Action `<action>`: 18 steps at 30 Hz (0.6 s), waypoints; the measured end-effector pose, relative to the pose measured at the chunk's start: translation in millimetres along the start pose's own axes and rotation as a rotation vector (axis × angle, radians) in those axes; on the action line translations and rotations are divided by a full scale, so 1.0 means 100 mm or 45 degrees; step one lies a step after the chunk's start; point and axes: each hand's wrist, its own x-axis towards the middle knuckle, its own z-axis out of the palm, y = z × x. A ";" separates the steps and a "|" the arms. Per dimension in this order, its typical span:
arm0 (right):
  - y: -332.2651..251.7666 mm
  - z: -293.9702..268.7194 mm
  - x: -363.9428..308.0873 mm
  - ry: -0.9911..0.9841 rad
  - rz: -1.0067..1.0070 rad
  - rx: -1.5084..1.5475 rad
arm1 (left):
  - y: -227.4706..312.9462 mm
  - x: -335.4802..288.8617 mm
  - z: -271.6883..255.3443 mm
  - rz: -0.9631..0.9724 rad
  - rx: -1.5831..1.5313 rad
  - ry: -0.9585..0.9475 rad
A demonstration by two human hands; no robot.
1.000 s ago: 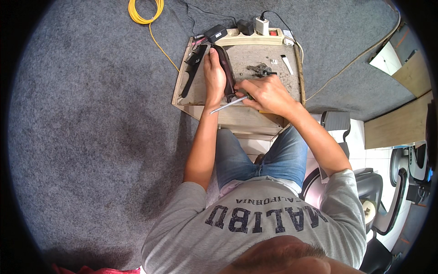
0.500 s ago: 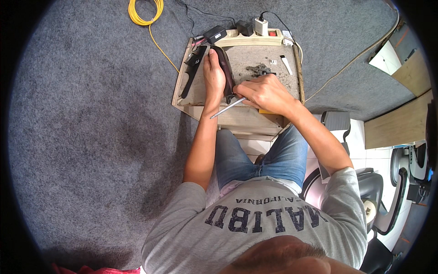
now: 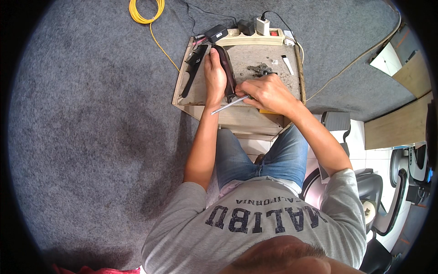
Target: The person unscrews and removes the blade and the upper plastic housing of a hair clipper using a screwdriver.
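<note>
A dark brown hair clipper point(image 3: 226, 68) lies lengthwise in my left hand point(image 3: 214, 78), which is closed around its left side over the small wooden table. My right hand point(image 3: 268, 93) is closed on a screwdriver point(image 3: 230, 104); the metal shaft sticks out toward the lower left, its tip over my left wrist. The thumb and forefinger of that hand pinch at the clipper's near end. Whether they hold a small part there is hidden. Just beyond my right hand lie grey metal parts point(image 3: 260, 69). Left of the clipper is a black comb point(image 3: 194, 71).
A white-handled small brush point(image 3: 288, 65) lies at the table's right, amid scattered hair bits. Along the far edge of the wooden table point(image 3: 196, 101) runs a power strip point(image 3: 251, 40) with adapters and cords. A coiled yellow cable point(image 3: 146, 20) rests on the grey carpet.
The screwdriver's shaft has swung slightly, its tip now a little farther from me. My right hand has shifted a touch at the clipper's near end; my left hand keeps its hold.
</note>
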 end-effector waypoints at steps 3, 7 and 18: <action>-0.02 -0.03 0.03 -0.047 0.019 0.010 | -0.02 0.01 -0.01 -0.051 -0.085 -0.018; -0.01 -0.04 0.03 -0.103 0.046 0.005 | 0.00 -0.01 0.01 -0.022 -0.058 -0.008; -0.02 -0.03 0.02 -0.008 0.052 -0.056 | 0.08 -0.04 0.01 -0.016 0.000 -0.008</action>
